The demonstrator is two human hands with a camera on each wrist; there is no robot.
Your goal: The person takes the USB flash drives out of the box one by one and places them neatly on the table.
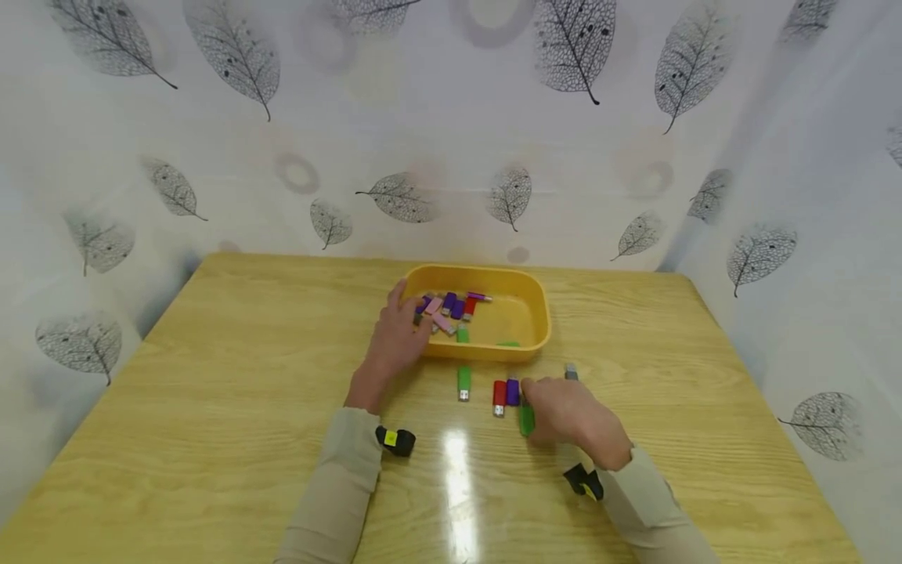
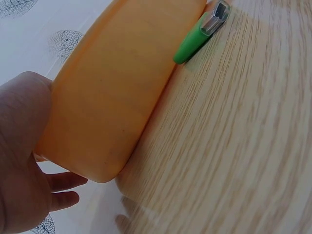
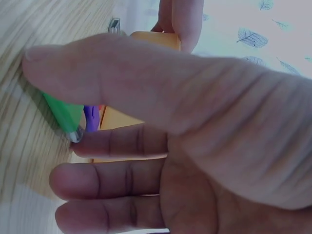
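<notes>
Beige sleeves [image 1: 330, 501] nearest, two hands at a pale wood-grain desk [image 1: 211, 392].
Open wood runs from the yellow plastic tray [image 1: 486, 354], near the far edge, to the left and right edges. The left hand [image 1: 398, 337] grips the tray's left rim; the right hand [image 1: 572, 413] pinches a flat green plastic USB stick [image 1: 526, 423], silver-plugged, nearer the near edge, beside a purple stick [image 1: 513, 392]. A grey stick [image 1: 571, 373] is partly hidden; the near edge is cut off.

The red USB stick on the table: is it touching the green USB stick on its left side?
Apart: the head view shows bare table between the red USB stick and the green USB stick.
</notes>
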